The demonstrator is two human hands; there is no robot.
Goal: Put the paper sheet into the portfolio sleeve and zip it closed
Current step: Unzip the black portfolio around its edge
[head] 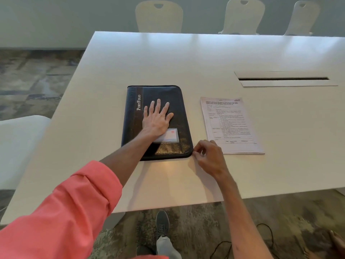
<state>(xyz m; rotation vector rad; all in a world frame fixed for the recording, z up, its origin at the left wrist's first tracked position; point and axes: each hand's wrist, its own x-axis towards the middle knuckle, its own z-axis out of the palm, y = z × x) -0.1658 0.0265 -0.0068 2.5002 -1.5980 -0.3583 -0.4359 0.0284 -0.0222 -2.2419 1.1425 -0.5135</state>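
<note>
A black leather portfolio sleeve [179, 101] with "PortFolio" printed on a brown stripe lies flat and closed on the white table [168, 58]. My left hand [157, 118] rests flat on its cover, fingers spread. At the near right corner of the portfolio, my right hand [210, 157] has thumb and fingertips pinched together where the zipper runs; the zipper pull itself is too small to make out. A printed paper sheet [231, 126] lies flat on the table just right of the portfolio, touching neither hand.
A cable slot [283, 79] is cut into the table at the back right. Three pale chairs [158, 15] stand behind the far edge, and a white seat [16, 146] is at the left. A black cable [224, 245] lies on the carpet near my feet.
</note>
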